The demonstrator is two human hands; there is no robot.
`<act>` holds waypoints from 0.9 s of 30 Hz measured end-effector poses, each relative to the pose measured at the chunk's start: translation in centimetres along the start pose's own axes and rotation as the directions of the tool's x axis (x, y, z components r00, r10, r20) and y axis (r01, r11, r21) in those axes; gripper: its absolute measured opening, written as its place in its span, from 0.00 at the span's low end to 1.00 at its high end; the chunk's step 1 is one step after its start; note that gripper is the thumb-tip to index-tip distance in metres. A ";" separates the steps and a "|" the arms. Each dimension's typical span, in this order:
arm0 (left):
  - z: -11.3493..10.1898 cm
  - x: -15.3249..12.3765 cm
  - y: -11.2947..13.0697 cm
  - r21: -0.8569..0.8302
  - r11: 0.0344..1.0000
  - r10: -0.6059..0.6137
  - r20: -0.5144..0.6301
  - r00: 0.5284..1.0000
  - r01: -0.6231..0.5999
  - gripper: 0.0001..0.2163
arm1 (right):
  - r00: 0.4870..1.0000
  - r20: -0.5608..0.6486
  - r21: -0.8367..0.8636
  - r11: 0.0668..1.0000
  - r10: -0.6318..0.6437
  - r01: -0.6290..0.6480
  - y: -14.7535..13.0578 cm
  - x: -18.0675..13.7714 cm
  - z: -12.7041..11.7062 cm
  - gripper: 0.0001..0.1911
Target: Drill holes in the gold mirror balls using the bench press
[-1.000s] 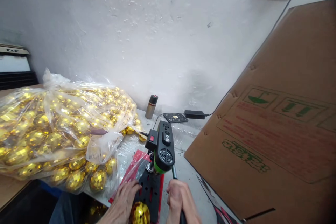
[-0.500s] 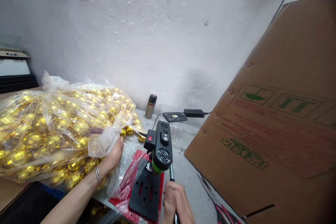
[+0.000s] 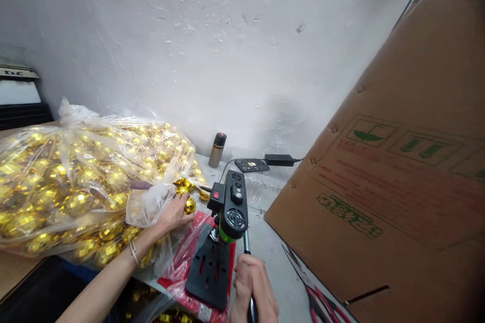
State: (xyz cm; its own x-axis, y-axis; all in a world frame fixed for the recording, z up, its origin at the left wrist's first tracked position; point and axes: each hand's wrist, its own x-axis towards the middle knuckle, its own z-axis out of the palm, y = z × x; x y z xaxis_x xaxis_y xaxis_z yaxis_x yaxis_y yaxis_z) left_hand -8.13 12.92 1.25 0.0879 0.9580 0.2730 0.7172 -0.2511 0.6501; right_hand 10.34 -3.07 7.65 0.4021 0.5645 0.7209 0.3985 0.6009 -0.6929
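My left hand, a metal bangle on its wrist, has its fingers around a shiny gold faceted ball. It is at the mouth of a clear plastic bag packed with similar gold balls. More loose gold balls lie just beyond the fingers. Closed in a fist, my right hand grips a metal lever with a black handle. The lever runs up beside a small black machine with a red switch. Its slotted black base plate rests on red plastic packaging.
Behind the machine are a metallic bottle with a black cap, a black keypad panel and a black power adapter. A large cardboard box leans on the right. Red-handled scissors lie beside it. More gold balls show below the table edge.
My left hand has drawn back from the bag's opening toward the machine, and a gold ball now shows at its fingers. My right hand stays on the lever handle.
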 end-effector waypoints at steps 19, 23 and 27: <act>7.3 -10.5 3.7 -0.619 0.745 -0.261 0.069 0.963 0.247 0.29 | 0.958 0.169 -0.033 0.970 -0.231 0.240 1.7 1.6 -1.7 0.13; 7.9 -11.4 3.6 -0.453 0.879 -0.151 0.028 0.988 0.147 0.27 | 0.967 0.172 -0.042 0.979 -0.188 0.197 1.6 1.4 -1.7 0.13; 8.3 -12.3 3.3 -0.403 0.914 -0.044 0.007 0.999 0.043 0.27 | 0.951 0.173 -0.006 0.965 -0.256 0.261 1.8 1.6 -1.8 0.13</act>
State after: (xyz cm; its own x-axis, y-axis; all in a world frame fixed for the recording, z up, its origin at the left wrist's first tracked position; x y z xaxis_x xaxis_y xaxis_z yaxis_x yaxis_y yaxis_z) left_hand -1.09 1.48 -5.82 0.0611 0.9691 0.2388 0.3803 -0.2438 0.8921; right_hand 13.16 -2.10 7.54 0.1380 0.4810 0.8658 0.4944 0.7240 -0.4811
